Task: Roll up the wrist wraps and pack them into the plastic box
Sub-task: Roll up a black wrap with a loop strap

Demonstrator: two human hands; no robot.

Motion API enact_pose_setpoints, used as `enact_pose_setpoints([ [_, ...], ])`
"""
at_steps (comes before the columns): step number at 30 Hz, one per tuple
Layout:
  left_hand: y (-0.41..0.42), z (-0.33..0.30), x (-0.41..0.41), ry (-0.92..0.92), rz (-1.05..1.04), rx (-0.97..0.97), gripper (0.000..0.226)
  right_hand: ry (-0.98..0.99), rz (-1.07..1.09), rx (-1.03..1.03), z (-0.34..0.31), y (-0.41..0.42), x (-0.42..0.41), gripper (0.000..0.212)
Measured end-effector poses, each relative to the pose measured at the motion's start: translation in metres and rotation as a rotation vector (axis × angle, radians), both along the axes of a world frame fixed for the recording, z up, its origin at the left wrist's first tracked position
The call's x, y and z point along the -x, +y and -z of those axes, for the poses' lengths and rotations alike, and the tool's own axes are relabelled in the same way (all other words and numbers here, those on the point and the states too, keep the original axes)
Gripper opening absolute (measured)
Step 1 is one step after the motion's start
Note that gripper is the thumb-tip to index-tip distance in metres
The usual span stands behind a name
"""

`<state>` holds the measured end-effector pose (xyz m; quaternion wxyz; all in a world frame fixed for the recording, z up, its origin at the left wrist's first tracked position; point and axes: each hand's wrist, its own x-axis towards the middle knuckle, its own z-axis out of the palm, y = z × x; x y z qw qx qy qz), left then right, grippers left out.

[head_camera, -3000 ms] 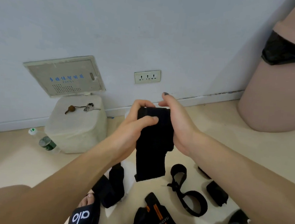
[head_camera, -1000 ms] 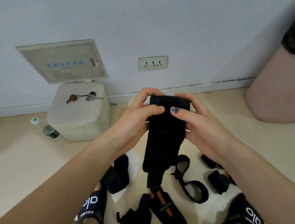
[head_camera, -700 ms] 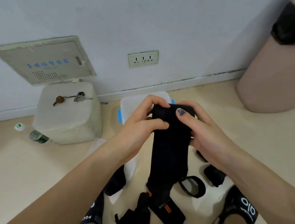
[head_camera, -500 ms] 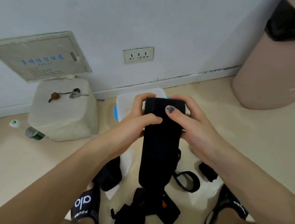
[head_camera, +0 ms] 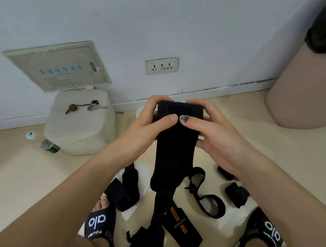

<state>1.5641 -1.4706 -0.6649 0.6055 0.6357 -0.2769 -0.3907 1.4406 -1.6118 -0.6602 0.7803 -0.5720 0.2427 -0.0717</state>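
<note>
A black wrist wrap (head_camera: 172, 155) hangs down in front of me, its top end rolled between both hands. My left hand (head_camera: 148, 128) grips the roll from the left, thumb on its front. My right hand (head_camera: 210, 133) grips it from the right, thumb meeting the other. The wrap's narrow tail reaches down to the floor. More wraps lie below: one with orange stripes (head_camera: 181, 228), a looped strap (head_camera: 205, 196), a black one (head_camera: 124, 188) at the left and small rolled ones (head_camera: 236, 193) at the right. The plastic box (head_camera: 139, 111) is almost wholly hidden behind my hands.
A white block (head_camera: 80, 126) with keys (head_camera: 93, 106) on it stands at the left by the wall, a bottle (head_camera: 47, 144) lying beside it. A large pink bin (head_camera: 307, 86) stands at the right. My feet in black slides (head_camera: 99, 225) rest on the beige floor.
The roll at the top of the wrap has grown as my hands turned it, and the hanging part has shortened. The view shifted, hiding most of the box behind my hands.
</note>
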Motion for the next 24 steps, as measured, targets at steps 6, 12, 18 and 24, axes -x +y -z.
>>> enact_pose_setpoints([
  [6, -0.003, 0.002, -0.007, -0.028, 0.044, 0.042, 0.039, 0.052, -0.058, 0.007, -0.002, -0.007, -0.001, 0.033],
  [12, -0.011, 0.011, 0.004, 0.025, 0.069, 0.024, 0.042, 0.138, -0.014, 0.117, 0.011, 0.004, -0.001, 0.035],
  [18, -0.018, 0.021, 0.011, 0.100, 0.018, -0.014, 0.039, 0.167, 0.013, 0.088, 0.016, 0.007, 0.004, 0.037],
  [24, -0.022, 0.019, 0.019, 0.136, 0.010, -0.029, 0.042, 0.116, 0.058, 0.063, 0.013, 0.007, 0.010, 0.024],
])
